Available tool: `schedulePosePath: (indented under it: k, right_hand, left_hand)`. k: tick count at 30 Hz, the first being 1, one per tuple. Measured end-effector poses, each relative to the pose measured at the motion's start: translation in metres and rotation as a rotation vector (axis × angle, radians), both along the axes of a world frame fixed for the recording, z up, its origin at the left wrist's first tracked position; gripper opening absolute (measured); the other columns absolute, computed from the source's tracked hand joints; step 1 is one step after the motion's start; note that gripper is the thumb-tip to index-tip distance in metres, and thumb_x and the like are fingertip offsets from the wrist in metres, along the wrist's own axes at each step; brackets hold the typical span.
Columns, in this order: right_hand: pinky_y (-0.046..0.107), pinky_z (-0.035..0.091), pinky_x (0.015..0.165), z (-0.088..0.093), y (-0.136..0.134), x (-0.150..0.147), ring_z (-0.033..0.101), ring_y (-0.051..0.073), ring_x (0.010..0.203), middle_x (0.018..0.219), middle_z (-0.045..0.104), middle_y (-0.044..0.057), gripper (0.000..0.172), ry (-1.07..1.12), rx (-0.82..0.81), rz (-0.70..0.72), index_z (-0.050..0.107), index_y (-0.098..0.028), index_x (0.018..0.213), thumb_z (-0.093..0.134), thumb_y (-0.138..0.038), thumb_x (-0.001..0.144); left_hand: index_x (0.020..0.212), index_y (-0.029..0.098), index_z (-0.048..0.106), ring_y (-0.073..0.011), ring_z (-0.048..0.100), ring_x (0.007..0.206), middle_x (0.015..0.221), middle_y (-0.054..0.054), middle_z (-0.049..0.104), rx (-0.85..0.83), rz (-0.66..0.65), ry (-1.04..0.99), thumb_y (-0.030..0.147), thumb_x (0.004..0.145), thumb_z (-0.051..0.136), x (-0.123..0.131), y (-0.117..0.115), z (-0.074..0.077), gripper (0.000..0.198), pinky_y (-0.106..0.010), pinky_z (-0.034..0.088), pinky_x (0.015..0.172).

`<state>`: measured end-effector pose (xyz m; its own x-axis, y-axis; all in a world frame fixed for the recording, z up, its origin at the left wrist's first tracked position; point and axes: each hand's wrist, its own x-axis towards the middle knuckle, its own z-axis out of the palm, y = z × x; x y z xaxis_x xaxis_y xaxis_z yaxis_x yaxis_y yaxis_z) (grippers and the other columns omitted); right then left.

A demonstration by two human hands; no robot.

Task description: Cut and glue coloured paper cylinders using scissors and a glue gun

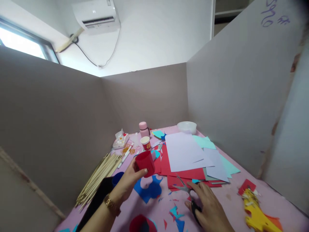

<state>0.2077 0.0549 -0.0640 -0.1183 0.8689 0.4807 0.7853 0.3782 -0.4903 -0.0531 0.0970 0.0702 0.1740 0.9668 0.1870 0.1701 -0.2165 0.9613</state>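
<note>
My left hand [130, 180], with a gold watch [111, 205] at the wrist, is closed around a red paper cylinder [145, 165] held above the table. The cylinder's open end tilts up toward me, and a pale piece shows at its right edge. In my right hand [207, 203] is a pair of scissors [187, 190], gripped by the black handles with the blades apart. Beneath the hands lie a cut blue paper shape [151, 190] and small blue and red scraps [177, 216]. Another red cylinder [142, 224] stands at the near edge, partly out of view.
Wooden sticks [102, 177] lie at left, near a dark blue round item [117, 178]. Behind are a paper cup [145, 143], a pink flask [144, 129] and a white bowl [187, 127]. White sheets [183, 151] cover red paper; a yellow glue gun [257, 214] lies right. Grey partitions [145, 96] enclose the table.
</note>
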Motion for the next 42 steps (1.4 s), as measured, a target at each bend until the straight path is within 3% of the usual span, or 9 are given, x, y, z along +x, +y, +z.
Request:
schedulePosePath:
  k: [4,8,11,13,23,28,33,38,42]
  right_hand:
    - [0.039,0.052,0.087,-0.001,-0.001,-0.003,0.06,0.031,0.108,0.112,0.065,0.015,0.044,-0.008,-0.015,-0.041,0.06,-0.018,0.122,0.058,-0.032,0.081]
    - [0.039,0.052,0.088,-0.003,0.001,-0.002,0.059,0.031,0.111,0.115,0.065,0.015,0.044,-0.021,-0.048,-0.027,0.06,-0.017,0.122,0.055,-0.034,0.082]
    - [0.038,0.053,0.087,-0.006,0.004,0.002,0.059,0.03,0.111,0.116,0.065,0.014,0.044,-0.037,-0.069,0.002,0.059,-0.018,0.124,0.054,-0.035,0.083]
    - [0.038,0.052,0.088,-0.008,0.005,0.003,0.059,0.03,0.111,0.116,0.065,0.015,0.044,-0.047,-0.083,-0.001,0.059,-0.017,0.124,0.053,-0.035,0.084]
    - [0.037,0.05,0.092,-0.012,0.008,0.004,0.058,0.028,0.114,0.121,0.062,0.014,0.046,-0.002,-0.137,0.01,0.057,-0.016,0.125,0.051,-0.037,0.085]
    - [0.04,0.048,0.094,-0.013,0.009,0.003,0.056,0.029,0.116,0.123,0.06,0.015,0.046,0.022,-0.165,0.029,0.056,-0.017,0.126,0.051,-0.037,0.085]
    - [0.038,0.048,0.093,-0.011,0.007,0.003,0.057,0.028,0.114,0.12,0.06,0.014,0.046,0.044,-0.164,0.031,0.055,-0.017,0.126,0.05,-0.036,0.085]
    - [0.039,0.05,0.09,-0.011,0.006,0.003,0.059,0.028,0.109,0.115,0.063,0.013,0.045,0.073,-0.155,0.035,0.057,-0.018,0.123,0.051,-0.036,0.083]
    - [0.038,0.05,0.088,-0.007,0.004,0.002,0.059,0.028,0.108,0.113,0.064,0.011,0.043,0.119,-0.133,0.032,0.059,-0.02,0.12,0.054,-0.037,0.081]
  left_hand:
    - [0.128,0.019,0.043,-0.0267,0.063,0.105,0.121,-0.013,0.063,-0.01,0.095,-0.14,0.026,0.08,0.064,-0.014,0.007,0.013,0.053,-0.04,0.052,0.087]
    - [0.126,0.021,0.047,-0.0222,0.064,0.096,0.121,-0.008,0.06,-0.008,0.327,-0.131,0.024,0.083,0.062,-0.045,0.028,0.024,0.046,-0.043,0.054,0.081]
    - [0.121,0.019,0.052,-0.0228,0.062,0.097,0.121,-0.008,0.058,-0.029,0.523,-0.061,0.025,0.086,0.059,-0.072,0.045,0.024,0.036,-0.044,0.054,0.079]
    - [0.12,0.019,0.053,-0.023,0.062,0.098,0.121,-0.008,0.059,-0.073,0.583,-0.013,0.027,0.087,0.058,-0.085,0.054,0.02,0.034,-0.044,0.054,0.08]
    - [0.117,0.018,0.055,-0.0218,0.064,0.095,0.117,-0.008,0.061,-0.27,0.48,0.144,0.028,0.087,0.058,-0.103,0.062,-0.01,0.032,-0.043,0.054,0.078]
    - [0.117,0.018,0.055,-0.0215,0.064,0.093,0.116,-0.007,0.062,-0.395,0.383,0.2,0.029,0.087,0.057,-0.112,0.057,-0.013,0.031,-0.042,0.055,0.077]
    - [0.118,0.018,0.054,-0.0225,0.063,0.096,0.118,-0.008,0.061,-0.408,0.397,0.264,0.029,0.087,0.057,-0.118,0.052,-0.01,0.033,-0.044,0.054,0.079]
    - [0.117,0.018,0.055,-0.0231,0.062,0.098,0.12,-0.008,0.06,-0.294,0.443,0.311,0.029,0.087,0.058,-0.117,0.046,-0.004,0.032,-0.045,0.053,0.081]
    - [0.124,0.021,0.05,-0.0292,0.051,0.118,0.137,-0.009,0.048,0.001,0.525,0.322,0.029,0.086,0.058,-0.1,0.016,0.005,0.04,-0.054,0.043,0.095]
